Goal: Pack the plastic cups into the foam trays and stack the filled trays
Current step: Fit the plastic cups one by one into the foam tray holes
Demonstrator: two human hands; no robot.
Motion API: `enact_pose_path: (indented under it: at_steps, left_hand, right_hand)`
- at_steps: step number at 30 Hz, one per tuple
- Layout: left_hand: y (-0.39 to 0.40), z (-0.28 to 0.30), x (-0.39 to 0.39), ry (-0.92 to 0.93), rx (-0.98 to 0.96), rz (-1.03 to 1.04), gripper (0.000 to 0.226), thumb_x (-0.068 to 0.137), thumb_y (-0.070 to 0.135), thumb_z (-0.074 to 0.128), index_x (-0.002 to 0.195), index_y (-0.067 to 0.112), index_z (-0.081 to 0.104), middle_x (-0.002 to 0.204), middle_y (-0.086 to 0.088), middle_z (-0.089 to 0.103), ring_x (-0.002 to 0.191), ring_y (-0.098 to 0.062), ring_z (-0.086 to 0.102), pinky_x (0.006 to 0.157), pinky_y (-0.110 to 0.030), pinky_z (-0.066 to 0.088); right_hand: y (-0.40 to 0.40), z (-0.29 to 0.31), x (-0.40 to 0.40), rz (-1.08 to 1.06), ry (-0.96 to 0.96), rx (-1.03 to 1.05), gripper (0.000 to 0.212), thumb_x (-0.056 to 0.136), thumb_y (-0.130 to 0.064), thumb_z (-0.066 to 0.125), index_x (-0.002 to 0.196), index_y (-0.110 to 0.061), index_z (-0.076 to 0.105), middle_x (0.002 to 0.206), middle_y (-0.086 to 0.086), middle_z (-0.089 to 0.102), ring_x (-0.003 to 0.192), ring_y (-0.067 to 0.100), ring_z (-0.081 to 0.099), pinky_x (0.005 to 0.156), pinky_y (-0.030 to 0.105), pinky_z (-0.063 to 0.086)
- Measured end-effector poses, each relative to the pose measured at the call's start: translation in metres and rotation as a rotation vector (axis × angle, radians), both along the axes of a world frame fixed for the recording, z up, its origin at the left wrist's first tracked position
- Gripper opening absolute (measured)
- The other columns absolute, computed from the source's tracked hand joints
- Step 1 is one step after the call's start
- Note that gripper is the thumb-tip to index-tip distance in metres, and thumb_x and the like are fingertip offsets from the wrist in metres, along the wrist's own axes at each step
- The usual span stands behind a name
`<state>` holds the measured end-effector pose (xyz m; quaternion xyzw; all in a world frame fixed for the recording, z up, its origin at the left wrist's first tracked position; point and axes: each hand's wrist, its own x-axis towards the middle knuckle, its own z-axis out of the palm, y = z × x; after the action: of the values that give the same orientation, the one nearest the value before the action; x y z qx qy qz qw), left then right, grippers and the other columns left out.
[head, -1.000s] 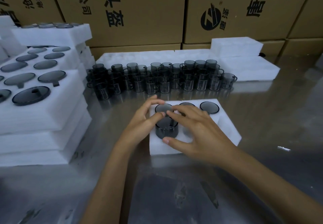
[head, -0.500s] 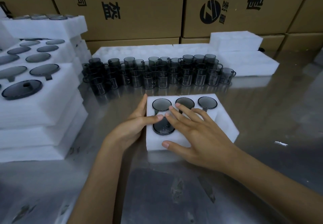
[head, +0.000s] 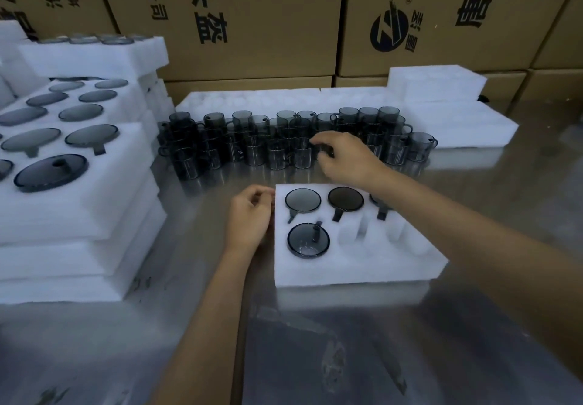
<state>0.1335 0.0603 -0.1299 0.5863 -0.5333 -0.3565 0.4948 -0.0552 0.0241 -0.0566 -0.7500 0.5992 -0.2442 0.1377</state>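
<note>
The foam tray [head: 356, 265] on the steel table [head: 473, 209] is the reference point. Four smoky plastic cups sit in its pockets: three along the far row, the rightmost partly hidden by the forearm, and one [head: 308, 240] in the near-left pocket; the two remaining near pockets are vacant. The loose cups [head: 284, 142] stand bunched just beyond the tray's far edge. The right hand [head: 344, 158] reaches over the tray into that cluster, fingers curled at a cup's rim — whether the pinch has closed cannot be told. The left hand [head: 250, 218] rests at the tray's left edge, fingers loosely curled, holding nothing. For this step, lift one cup straight up to avoid toppling neighbours, then align its handle with the pocket's slot — the seated cups show the fit. Filled trays [head: 72, 190] are stacked well left of the tray.
</note>
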Motion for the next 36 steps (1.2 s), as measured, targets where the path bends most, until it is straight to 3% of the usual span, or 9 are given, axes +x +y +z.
enact_pose_path:
  at_steps: [5,10,11,14,16,22,28,32,36]
  left_hand:
    - [-0.004,-0.004,0.005,0.07,0.005,-0.015,0.023,0.098,0.008,0.05,0.093,0.015,0.071,0.08,0.005,0.073,0.058,0.001,0.064,0.049,-0.016,0.049]
    - [-0.008,-0.007,0.007,0.027,0.002,-0.004,0.025,0.097,0.009,0.051,0.089,0.021,0.071,0.079,-0.003,0.073,0.059,-0.019,0.062,0.054,-0.031,0.048]
    - [-0.009,-0.007,0.006,0.029,0.002,-0.001,0.025,0.096,0.009,0.051,0.088,0.021,0.071,0.078,-0.003,0.073,0.058,-0.02,0.062,0.054,-0.032,0.049]
    - [-0.008,-0.007,0.006,0.051,0.008,0.001,0.027,0.096,0.008,0.051,0.085,0.023,0.071,0.076,-0.005,0.073,0.057,-0.018,0.061,0.054,-0.031,0.05]
    - [-0.005,-0.005,0.005,0.104,0.008,0.004,0.026,0.096,0.007,0.05,0.087,0.021,0.071,0.08,-0.009,0.073,0.06,-0.019,0.062,0.056,-0.032,0.051]
    - [0.018,0.029,0.009,0.246,-0.23,0.011,0.019,0.093,0.008,0.061,0.095,0.023,0.071,0.095,0.004,0.073,0.093,-0.013,0.068,0.076,-0.011,0.049]
    - [0.073,0.065,-0.018,-0.011,-0.312,-0.44,0.046,0.078,0.033,0.077,0.12,0.041,0.06,0.113,0.021,0.066,0.109,-0.003,0.062,0.09,-0.019,0.049]
    - [0.084,0.067,-0.044,-0.22,-0.261,-0.459,0.071,0.069,0.04,0.088,0.13,0.039,0.052,0.111,0.028,0.061,0.103,0.006,0.058,0.085,-0.003,0.042]
    - [0.084,0.064,-0.049,-0.27,-0.191,-0.491,0.057,0.07,0.031,0.088,0.12,0.04,0.063,0.1,0.016,0.069,0.089,0.003,0.064,0.077,-0.007,0.046]
  right_hand:
    - [-0.063,-0.015,0.019,-0.071,0.162,0.129,0.041,0.096,-0.009,0.051,0.136,-0.008,0.058,0.152,0.012,0.042,0.141,0.03,0.038,0.116,0.039,0.033]
    - [-0.072,-0.024,0.022,-0.108,0.247,0.043,0.009,0.091,-0.017,0.062,0.098,-0.016,0.067,0.143,0.01,0.046,0.138,0.03,0.03,0.108,0.039,0.03]
    - [-0.069,-0.023,0.021,-0.092,0.239,0.045,0.002,0.09,-0.018,0.063,0.088,-0.018,0.064,0.139,0.009,0.049,0.136,0.029,0.032,0.107,0.039,0.031]
    - [-0.055,-0.014,0.017,-0.02,0.131,0.138,0.025,0.088,-0.022,0.068,0.069,-0.018,0.052,0.099,0.007,0.063,0.104,0.024,0.053,0.089,0.034,0.045]
    - [-0.041,-0.005,0.015,0.008,0.035,0.155,0.024,0.087,-0.024,0.069,0.072,-0.016,0.053,0.091,0.009,0.064,0.085,0.021,0.057,0.069,0.029,0.046]
    - [0.014,0.038,0.001,0.0,-0.185,-0.058,0.036,0.075,-0.042,0.072,0.092,-0.02,0.049,0.083,-0.003,0.053,0.073,0.016,0.047,0.066,0.034,0.043]
    - [0.08,0.052,-0.011,-0.192,-0.087,-0.048,0.053,0.058,-0.067,0.06,0.078,-0.018,0.063,0.059,-0.009,0.065,0.049,0.005,0.059,0.052,0.028,0.048]
    - [0.109,0.04,-0.025,-0.286,-0.026,-0.015,0.047,0.07,-0.064,0.068,0.065,-0.018,0.055,0.067,0.005,0.071,0.049,0.015,0.064,0.049,0.03,0.053]
    - [0.125,0.027,-0.038,-0.206,-0.147,0.103,0.053,0.079,-0.063,0.07,0.075,-0.01,0.066,0.064,0.004,0.07,0.047,0.011,0.064,0.04,0.021,0.047]
